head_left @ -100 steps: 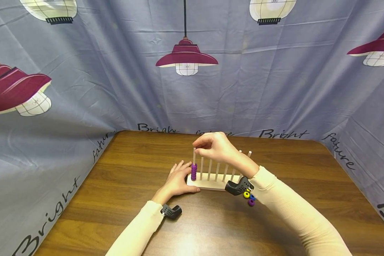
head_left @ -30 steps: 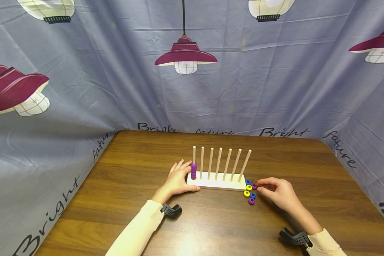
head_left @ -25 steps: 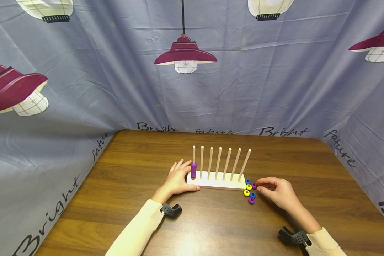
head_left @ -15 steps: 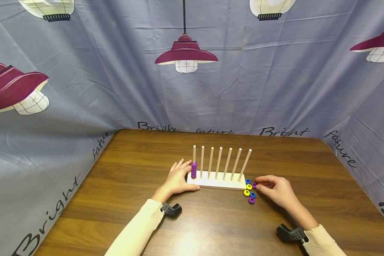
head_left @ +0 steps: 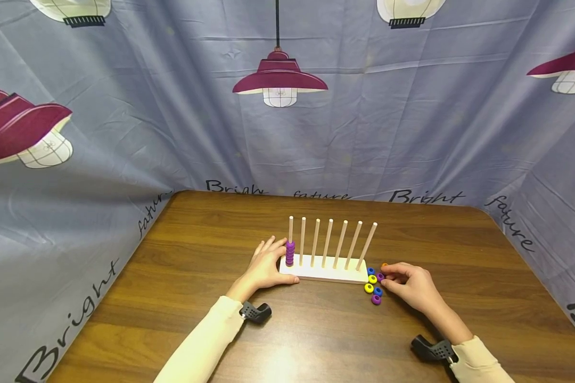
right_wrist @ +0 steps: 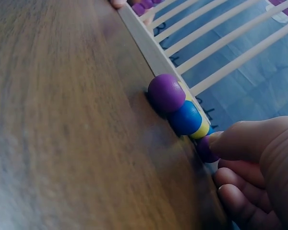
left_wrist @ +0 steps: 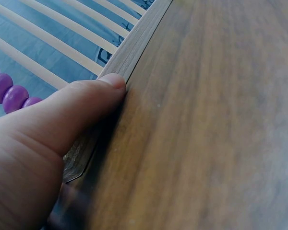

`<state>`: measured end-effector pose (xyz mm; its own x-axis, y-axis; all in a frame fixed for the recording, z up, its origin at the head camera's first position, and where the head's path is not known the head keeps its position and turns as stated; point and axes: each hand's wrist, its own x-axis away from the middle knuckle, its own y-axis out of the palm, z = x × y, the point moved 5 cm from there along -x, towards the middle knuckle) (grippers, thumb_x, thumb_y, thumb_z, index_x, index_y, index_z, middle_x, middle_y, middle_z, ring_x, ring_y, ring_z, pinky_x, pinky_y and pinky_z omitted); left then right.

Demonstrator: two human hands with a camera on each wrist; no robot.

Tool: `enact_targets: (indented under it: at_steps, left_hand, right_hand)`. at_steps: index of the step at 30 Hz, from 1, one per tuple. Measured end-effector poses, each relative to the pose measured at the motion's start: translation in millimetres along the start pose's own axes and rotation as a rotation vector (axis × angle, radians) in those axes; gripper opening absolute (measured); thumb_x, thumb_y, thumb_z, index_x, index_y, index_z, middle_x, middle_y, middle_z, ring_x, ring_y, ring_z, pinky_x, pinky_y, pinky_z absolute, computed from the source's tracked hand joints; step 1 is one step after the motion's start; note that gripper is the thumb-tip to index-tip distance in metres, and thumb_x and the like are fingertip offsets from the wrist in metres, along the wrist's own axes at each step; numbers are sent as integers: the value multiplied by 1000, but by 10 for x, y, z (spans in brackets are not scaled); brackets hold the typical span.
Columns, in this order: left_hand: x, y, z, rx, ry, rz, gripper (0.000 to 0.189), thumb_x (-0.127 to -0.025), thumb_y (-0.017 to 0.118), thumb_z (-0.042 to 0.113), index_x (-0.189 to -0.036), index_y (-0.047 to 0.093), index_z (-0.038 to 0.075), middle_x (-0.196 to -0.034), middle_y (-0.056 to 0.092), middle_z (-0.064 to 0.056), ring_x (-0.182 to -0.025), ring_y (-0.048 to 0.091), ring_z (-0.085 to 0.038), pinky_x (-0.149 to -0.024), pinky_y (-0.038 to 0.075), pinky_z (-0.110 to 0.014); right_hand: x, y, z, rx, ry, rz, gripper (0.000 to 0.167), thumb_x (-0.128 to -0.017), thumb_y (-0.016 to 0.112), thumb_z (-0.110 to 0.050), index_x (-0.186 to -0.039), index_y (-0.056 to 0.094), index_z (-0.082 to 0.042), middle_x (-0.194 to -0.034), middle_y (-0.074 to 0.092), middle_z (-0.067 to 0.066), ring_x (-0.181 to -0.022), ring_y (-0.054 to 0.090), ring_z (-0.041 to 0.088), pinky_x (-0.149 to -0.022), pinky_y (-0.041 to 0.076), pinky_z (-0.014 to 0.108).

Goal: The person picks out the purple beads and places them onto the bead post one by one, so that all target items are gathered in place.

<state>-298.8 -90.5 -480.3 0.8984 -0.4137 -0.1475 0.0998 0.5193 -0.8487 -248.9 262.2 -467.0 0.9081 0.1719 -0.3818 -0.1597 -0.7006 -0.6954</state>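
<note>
A pale wooden peg stand [head_left: 323, 270] carries a row of upright pegs. Purple beads [head_left: 290, 254] are stacked on its leftmost peg. My left hand [head_left: 263, 268] grips the stand's left end, thumb along the front edge and fingers spread behind. In the left wrist view, the thumb [left_wrist: 81, 105] lies against the base's side. My right hand [head_left: 412, 284] pinches at a purple bead [head_left: 380, 277] just right of the stand. The right wrist view shows the thumb on that purple bead [right_wrist: 206, 151]. An orange bead [head_left: 384, 265] peeks out beyond the right index finger.
Loose beads lie at the stand's right end: a yellow bead [head_left: 369, 288], a blue bead [head_left: 377, 291], a purple bead [head_left: 376, 300] and others. The brown wooden table [head_left: 316, 330] meets a blue-grey curtain [head_left: 196, 106] with printed lamps.
My right hand has come down from the leftmost peg to the loose beads. Its fingertips have shifted slightly left, from the orange bead to the purple one. The left hand stays put.
</note>
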Motion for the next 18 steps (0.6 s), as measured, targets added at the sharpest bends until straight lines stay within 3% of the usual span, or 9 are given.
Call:
enact_targets:
  at_steps: [18]
  left_hand:
    - [9, -11, 7, 1, 10, 5, 68, -69, 86, 52, -124, 69, 15, -157, 48, -14, -153, 29, -44, -128, 15, -62]
  right_hand:
    - [13, 42, -23, 55, -55, 35, 23, -72, 84, 4, -92, 79, -6, -77, 73, 3, -65, 53, -11, -57, 46, 10]
